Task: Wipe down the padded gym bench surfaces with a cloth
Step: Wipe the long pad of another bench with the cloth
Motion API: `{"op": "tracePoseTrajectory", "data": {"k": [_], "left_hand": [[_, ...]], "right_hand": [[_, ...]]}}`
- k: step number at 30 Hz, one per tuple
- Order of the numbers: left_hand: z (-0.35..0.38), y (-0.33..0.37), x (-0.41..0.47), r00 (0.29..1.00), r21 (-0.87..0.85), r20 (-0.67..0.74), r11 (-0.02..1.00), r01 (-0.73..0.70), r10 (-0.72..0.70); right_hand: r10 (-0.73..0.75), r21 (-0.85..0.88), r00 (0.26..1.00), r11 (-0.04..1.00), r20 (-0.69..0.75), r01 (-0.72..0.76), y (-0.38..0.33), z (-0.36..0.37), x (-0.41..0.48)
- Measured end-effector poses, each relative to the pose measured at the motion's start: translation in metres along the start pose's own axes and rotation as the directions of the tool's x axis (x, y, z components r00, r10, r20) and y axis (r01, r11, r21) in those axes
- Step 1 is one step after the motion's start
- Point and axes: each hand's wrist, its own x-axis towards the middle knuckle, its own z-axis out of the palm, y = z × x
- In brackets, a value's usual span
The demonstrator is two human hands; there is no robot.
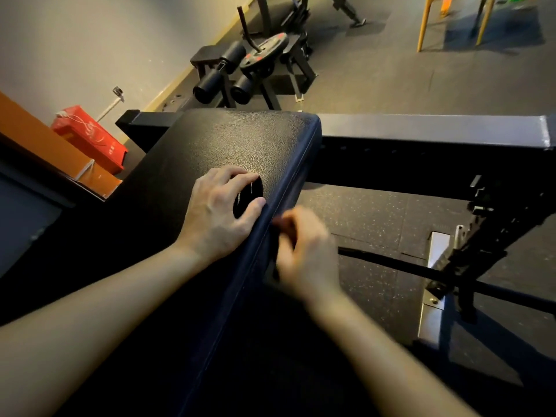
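The black padded bench point(228, 145) runs from the bottom centre up to the middle of the view. My left hand point(216, 212) rests on its top near the right edge. Its fingers and thumb are curled round a small dark wad, apparently a black cloth point(248, 196). My right hand point(304, 251) is blurred by motion and sits against the pad's right side face with its fingers curled. A dark patch shows just under it, and I cannot tell whether it holds anything.
The bench's black steel frame point(421, 130) crosses behind the pad, with an adjustment bracket point(481, 224) to the right. A leg-curl machine with a weight plate point(264, 52) stands beyond. A red box point(90, 136) and an orange box point(45, 139) lie at the left. Yellow chair legs point(424, 25) stand at the back right.
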Motion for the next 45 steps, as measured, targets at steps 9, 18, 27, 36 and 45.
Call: {"op": "tracePoseTrajectory", "data": {"k": [9, 18, 27, 36, 45], "left_hand": [[0.006, -0.004, 0.001, 0.999, 0.012, -0.044, 1.000, -0.017, 0.017], [0.006, -0.003, 0.001, 0.999, -0.008, -0.030, 1.000, -0.017, 0.017], [0.005, -0.001, 0.001, 0.999, 0.005, -0.038, 1.000, -0.018, 0.018], [0.002, 0.000, 0.001, 1.000, -0.004, -0.004, 1.000, 0.004, -0.004], [-0.002, 0.001, 0.000, 0.999, -0.029, 0.023, 0.999, 0.023, -0.023]], "right_hand": [[0.016, 0.099, 0.997, 0.995, -0.069, -0.009, -0.002, 0.008, -0.010], [0.204, -0.009, 0.952, 0.977, -0.227, -0.211, 0.041, 0.002, 0.117], [-0.071, 0.082, 0.997, 0.994, 0.009, 0.070, 0.017, -0.007, 0.037], [0.109, 0.336, 0.992, 0.933, 0.069, -0.126, 0.011, -0.012, 0.024], [0.166, 0.496, 0.941, 0.815, 0.296, -0.299, 0.042, -0.051, 0.108]]}}
